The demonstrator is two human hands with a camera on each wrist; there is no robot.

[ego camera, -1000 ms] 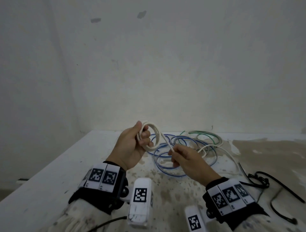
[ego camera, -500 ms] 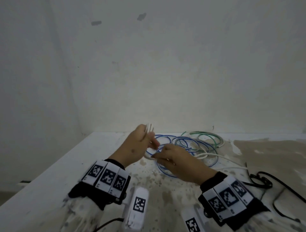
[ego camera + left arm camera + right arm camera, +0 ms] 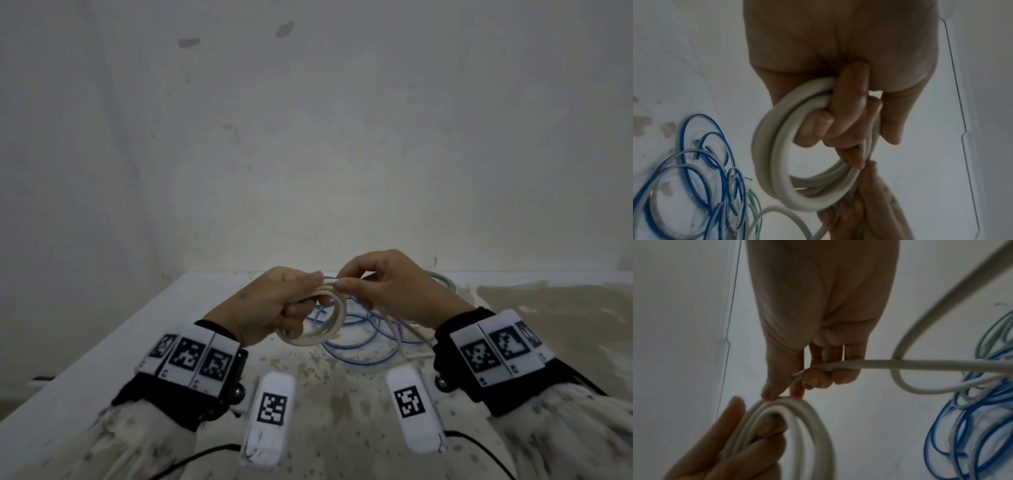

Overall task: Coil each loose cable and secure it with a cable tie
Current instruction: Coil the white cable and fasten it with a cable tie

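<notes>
My left hand [image 3: 274, 305] grips the white cable [image 3: 325, 329] coil; right hand [image 3: 390, 287] pinches its loose strand, trailing toward the table's [image 3: 102, 349] right edge.

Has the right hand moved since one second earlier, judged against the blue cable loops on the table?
Yes. The right hand went up and toward the wall, from over the blue cable loops, meeting the left hand.

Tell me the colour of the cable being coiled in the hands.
Off-white, a pale cream cable; the left wrist view shows it best.
</notes>
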